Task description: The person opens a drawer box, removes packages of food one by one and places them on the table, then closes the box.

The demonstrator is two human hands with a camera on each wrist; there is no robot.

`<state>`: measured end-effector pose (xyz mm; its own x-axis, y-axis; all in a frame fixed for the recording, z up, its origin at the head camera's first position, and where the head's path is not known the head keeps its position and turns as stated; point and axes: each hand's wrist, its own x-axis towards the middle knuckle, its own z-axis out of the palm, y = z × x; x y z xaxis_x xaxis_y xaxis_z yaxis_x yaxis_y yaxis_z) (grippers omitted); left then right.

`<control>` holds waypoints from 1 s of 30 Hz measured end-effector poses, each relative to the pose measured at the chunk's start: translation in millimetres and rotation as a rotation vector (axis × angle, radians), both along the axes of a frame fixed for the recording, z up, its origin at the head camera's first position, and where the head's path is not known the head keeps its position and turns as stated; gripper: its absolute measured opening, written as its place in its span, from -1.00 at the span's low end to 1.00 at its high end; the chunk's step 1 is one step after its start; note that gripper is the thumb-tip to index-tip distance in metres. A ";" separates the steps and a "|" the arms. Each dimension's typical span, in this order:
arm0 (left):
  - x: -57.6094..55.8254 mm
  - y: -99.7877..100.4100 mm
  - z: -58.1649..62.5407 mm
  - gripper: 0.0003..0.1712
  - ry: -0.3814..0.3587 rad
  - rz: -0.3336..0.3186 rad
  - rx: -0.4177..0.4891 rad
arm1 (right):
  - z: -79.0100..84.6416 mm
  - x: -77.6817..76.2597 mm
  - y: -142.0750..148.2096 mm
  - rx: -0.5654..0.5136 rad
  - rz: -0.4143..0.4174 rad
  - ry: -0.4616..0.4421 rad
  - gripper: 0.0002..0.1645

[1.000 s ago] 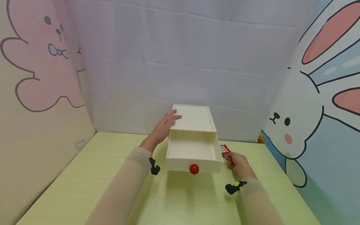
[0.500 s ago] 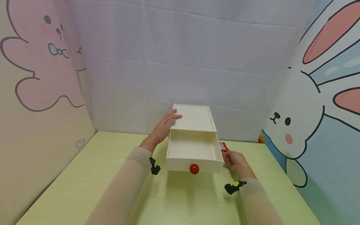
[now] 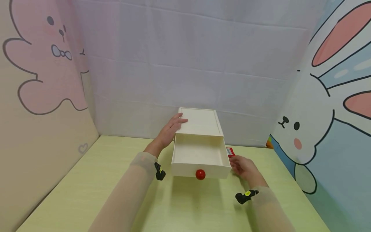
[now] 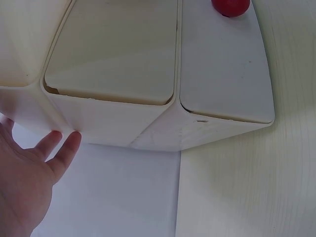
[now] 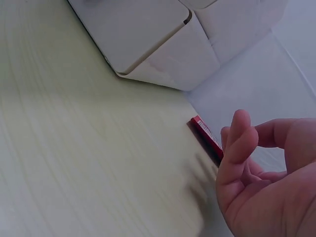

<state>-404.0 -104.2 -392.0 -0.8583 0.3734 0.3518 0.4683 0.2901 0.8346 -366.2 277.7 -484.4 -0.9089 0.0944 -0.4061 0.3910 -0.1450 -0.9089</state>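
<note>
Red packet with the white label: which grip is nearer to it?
Right. The right grip is at the near edge of the red packet; contact is unclear. The left grip rests against the white drawer unit, on the side away from the packet.

The white drawer box (image 3: 200, 122) looks like smooth, dull plastic, and its red knob (image 3: 200, 174) is shiny. The table top (image 3: 188, 203) looks like smooth wood with thin lines. The pale sheet (image 3: 188, 64) behind looks like creased, matt cloth. The 2 sleeves (image 3: 124, 190) look like dull cloth.
</note>
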 end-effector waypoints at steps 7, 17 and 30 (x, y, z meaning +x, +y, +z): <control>1.6 0.2 1.0 -0.36 -0.006 0.006 -0.002 | 16.3 4.8 2.8 0.059 0.032 0.043 -0.47; 0.2 -0.1 0.9 -0.36 0.006 0.006 0.002 | 70.2 22.0 -1.9 0.191 0.095 0.228 -0.32; 0.7 -1.6 -1.7 -0.35 -0.004 0.009 -0.012 | 133.3 82.1 -32.6 0.293 0.229 0.496 -0.67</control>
<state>-403.3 -105.8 -393.8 -0.8631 0.3699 0.3437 0.4621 0.3041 0.8331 -284.1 245.1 -351.1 -0.9932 -0.0815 0.0836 -0.0968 0.1752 -0.9798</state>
